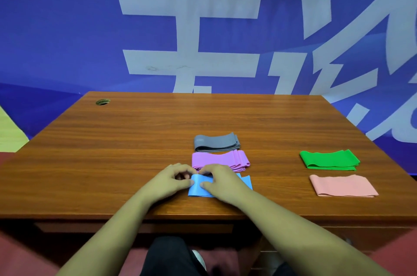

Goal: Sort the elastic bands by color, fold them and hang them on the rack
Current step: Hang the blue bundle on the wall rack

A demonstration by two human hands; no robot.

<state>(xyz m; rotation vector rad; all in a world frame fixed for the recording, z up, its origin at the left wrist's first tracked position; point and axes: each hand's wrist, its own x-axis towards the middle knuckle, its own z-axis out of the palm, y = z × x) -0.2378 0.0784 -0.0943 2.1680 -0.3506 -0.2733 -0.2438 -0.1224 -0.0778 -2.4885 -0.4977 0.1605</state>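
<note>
A folded blue elastic band (198, 187) lies near the front edge of the wooden table (112, 151). My left hand (171, 182) pinches its left end and my right hand (220, 179) pinches it beside that, covering the band's middle. Just behind lie a folded purple band (220, 159) and, farther back, a folded grey band (216, 142). To the right lie a folded green band (329, 159) and a folded pink band (341, 185). No rack is in view.
A round cable hole (102, 101) sits at the table's far left corner. A blue banner with large white characters (191, 27) hangs right behind the table. The table's left half is bare wood. My knees show under the front edge.
</note>
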